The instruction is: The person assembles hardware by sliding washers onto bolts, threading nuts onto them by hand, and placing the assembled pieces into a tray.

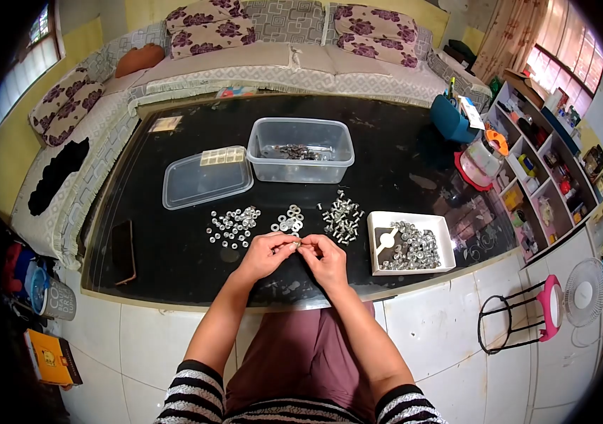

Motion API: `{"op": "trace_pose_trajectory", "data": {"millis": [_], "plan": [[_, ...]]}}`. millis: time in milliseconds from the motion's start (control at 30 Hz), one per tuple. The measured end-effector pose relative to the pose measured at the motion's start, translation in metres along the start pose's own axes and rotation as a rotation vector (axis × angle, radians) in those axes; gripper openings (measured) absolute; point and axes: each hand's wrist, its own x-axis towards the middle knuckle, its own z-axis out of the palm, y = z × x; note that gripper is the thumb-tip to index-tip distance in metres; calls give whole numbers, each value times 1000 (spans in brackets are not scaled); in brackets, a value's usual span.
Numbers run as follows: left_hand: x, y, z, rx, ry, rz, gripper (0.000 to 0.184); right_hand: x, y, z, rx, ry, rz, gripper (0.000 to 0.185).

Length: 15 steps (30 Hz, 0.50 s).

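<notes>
The left hand (267, 256) and right hand (325, 261) pinch a tiny thing (297, 244), maybe a metal part. It is over the black worktop (167, 251), near a little pile of flat rings (288, 225). A grey bin (60, 300) has "CO" on it.

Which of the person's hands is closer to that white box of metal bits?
The right. The right hand is to the left of the white box, with a gap between; the left hand is farther left, beyond the right one.
</notes>
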Motion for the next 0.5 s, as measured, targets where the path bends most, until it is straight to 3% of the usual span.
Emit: {"op": "trace_pose_trajectory", "data": {"millis": [500], "plan": [[0,2,1,-11,2,-4,17,0,-1,-3,-57,-20,39,11]]}}
